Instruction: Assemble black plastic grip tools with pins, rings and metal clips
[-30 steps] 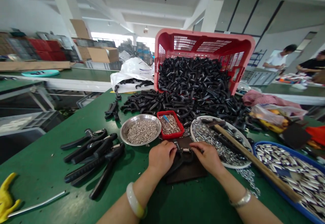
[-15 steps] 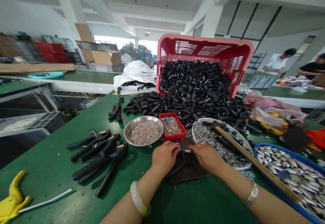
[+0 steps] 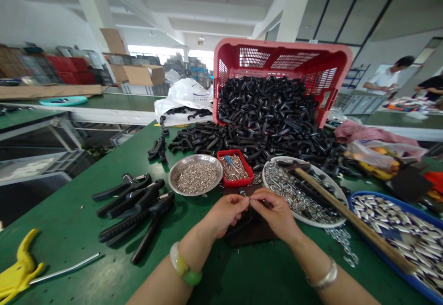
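My left hand (image 3: pixel 224 213) and my right hand (image 3: pixel 276 213) meet fingertip to fingertip over a dark block (image 3: pixel 254 235) on the bench. Both are pinched closed; whatever tiny part lies between the fingers is too small to make out. Under them, mostly covered, rests a black handle (image 3: pixel 240 224). A small metal tip (image 3: pixel 243 193) shows just above the left fingers. Nearest beyond my hands stands a red tray (image 3: pixel 236 169) of metal pins, beside a metal bowl (image 3: pixel 172 180) of small rivet-like pieces. Several black hand grips with springs (image 3: pixel 152 219) lie to my left.
A hammer (image 3: pixel 360 222) lies across a white tray (image 3: pixel 341 203) of small metal parts. At the right sits a blue tray (image 3: pixel 363 254) of shiny pieces. Black handles spill from a tipped red crate (image 3: pixel 284 46). A yellow tool (image 3: pixel 20 268) lies front left. People work at back right.
My right hand has shifted left, away from the spring, until its fingertips meet my left hand's. The spring seen before between the hands is now hidden. The view has moved slightly.
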The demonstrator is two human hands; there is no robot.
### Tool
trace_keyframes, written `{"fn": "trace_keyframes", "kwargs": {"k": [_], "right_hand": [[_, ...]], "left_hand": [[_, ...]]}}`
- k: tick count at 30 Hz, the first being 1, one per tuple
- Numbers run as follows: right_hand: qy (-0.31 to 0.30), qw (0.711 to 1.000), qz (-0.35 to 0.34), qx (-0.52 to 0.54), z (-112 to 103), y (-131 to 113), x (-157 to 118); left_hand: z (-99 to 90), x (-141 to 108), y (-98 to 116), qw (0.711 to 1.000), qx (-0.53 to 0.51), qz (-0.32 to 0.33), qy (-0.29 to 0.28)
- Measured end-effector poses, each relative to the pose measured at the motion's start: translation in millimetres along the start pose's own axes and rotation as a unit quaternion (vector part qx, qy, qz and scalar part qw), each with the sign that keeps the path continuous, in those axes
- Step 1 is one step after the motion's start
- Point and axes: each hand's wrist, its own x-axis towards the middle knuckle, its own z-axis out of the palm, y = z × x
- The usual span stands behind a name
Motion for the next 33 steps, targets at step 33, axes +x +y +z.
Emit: {"fn": "trace_keyframes", "kwargs": {"k": [33], "right_hand": [[-0.014, 0.951, -0.028, -0.307, -5.1, 22.6, -13.8]], "left_hand": [[-22.1, 0.5, 7.4, 0.798, 0.546, 0.141, 0.213]]}}
